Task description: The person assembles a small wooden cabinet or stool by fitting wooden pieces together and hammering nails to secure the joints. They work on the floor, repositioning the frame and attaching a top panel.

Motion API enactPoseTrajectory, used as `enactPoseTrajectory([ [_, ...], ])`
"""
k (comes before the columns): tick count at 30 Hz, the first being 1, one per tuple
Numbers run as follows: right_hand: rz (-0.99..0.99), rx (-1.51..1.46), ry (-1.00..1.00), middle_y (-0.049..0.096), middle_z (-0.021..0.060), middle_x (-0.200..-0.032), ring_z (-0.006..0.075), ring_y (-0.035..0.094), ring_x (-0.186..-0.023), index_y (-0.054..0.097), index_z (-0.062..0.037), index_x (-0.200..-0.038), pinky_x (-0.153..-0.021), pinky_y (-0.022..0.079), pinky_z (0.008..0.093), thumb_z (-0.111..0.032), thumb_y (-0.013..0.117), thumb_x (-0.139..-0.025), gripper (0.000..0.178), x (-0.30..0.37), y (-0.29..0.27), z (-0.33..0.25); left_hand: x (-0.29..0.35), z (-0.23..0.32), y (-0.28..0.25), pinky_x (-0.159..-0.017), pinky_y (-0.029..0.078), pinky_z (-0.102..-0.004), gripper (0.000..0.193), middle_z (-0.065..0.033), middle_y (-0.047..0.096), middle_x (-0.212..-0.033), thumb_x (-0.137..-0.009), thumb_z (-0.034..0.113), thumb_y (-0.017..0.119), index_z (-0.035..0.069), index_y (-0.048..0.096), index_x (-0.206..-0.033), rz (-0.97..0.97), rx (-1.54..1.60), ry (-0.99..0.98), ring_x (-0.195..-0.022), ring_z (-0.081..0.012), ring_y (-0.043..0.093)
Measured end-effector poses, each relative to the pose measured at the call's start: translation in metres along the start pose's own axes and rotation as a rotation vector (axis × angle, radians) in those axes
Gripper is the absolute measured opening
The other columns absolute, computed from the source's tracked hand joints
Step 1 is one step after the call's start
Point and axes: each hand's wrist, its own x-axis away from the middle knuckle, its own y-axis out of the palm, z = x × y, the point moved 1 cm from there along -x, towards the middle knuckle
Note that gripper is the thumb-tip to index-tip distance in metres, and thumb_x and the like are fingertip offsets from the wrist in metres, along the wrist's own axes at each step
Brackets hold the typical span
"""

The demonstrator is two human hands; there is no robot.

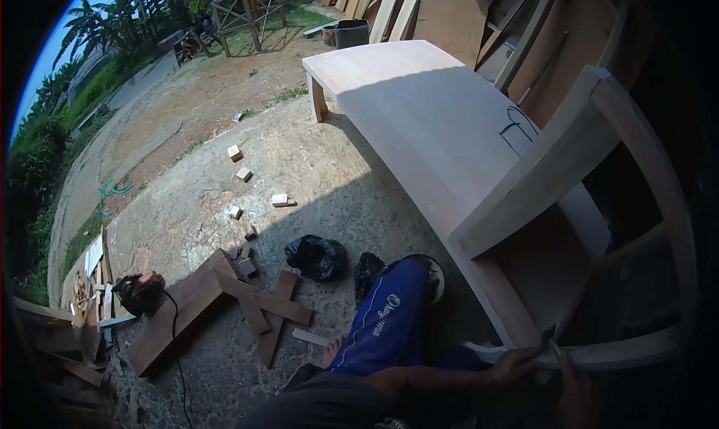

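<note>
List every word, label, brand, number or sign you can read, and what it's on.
Blue trouser leg: white lettering along it; its wording is left uncopied.
Green-and-black tool at the right hand: any marking is too small to read.
I make out no other text.

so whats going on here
A person's left hand is at the curved lower rail of a large pale wooden furniture piece; its exact grip is too dark to tell. The right hand appears to hold a green-handled tool with a dark head, possibly a hammer. Brown boards and a black plastic bag lie on the ground to the left.
</note>
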Motion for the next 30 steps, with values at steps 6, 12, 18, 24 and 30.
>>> enactPoseTrajectory([
  [6,0.069,0.015,-0.025,0.062,0.0195,-0.083,0.0382,0.067,-0.069,0.047,-0.0256,-0.148,-0.064,0.056,0.0496,-0.002,0.053,-0.09,0.063,-0.025,-0.031,-0.016,-0.011,0.007,-0.036,-0.084,0.053,-0.0314,0.051,-0.0172,0.07,-0.115,-0.098,0.019,0.062,0.003,0.049,-0.144,0.158,0.027,0.004,-0.096,-0.0172,0.068],
  [12,0.008,0.073,0.033,0.059,0.0184,-0.075,0.0356,0.067,-0.061,0.045,-0.0274,-0.15,-0.058,0.057,0.0471,-0.003,0.058,-0.088,0.067,-0.003,-0.024,-0.001,-0.011,0.012,-0.013,-0.077,0.054,-0.032,0.05,-0.0152,0.073,-0.102,-0.096,0.02,0.065,0.005,0.051,-0.142,0.044,0.1,-0.142,-0.085,-0.0165,0.069],
  [18,-0.085,0.075,0.06,0.059,0.0201,-0.076,0.0383,0.067,-0.063,0.045,-0.0294,-0.15,-0.06,0.056,0.0492,0.0,0.059,-0.085,0.072,-0.007,-0.021,-0.011,-0.006,-0.002,-0.018,-0.08,0.055,-0.0382,0.045,-0.0222,0.072,-0.1,-0.095,0.024,0.066,0.005,0.057,-0.135,0.059,-0.035,-0.124,-0.09,-0.0333,0.072],
  [24,-0.066,0.119,0.007,0.057,0.0171,-0.073,0.0342,0.067,-0.06,0.044,-0.0275,-0.15,-0.054,0.056,0.0466,-0.002,0.058,-0.087,0.069,-0.008,-0.015,-0.014,-0.008,-0.012,-0.019,-0.063,0.054,-0.0272,0.031,-0.0064,0.071,-0.082,-0.098,0.019,0.065,0.001,0.063,-0.122,0.104,-0.096,-0.023,-0.069,-0.0112,0.066],
  [30,-0.012,0.025,0.041,0.057,0.0177,-0.073,0.0373,0.066,-0.061,0.048,-0.0271,-0.148,-0.056,0.054,0.0482,0.002,0.058,-0.084,0.071,-0.005,-0.022,-0.023,-0.008,-0.007,-0.015,-0.062,0.055,-0.0292,0.026,-0.0071,0.07,-0.081,-0.097,0.019,0.065,0.001,0.065,-0.116,0.125,-0.166,-0.002,-0.067,-0.0139,0.066],
])
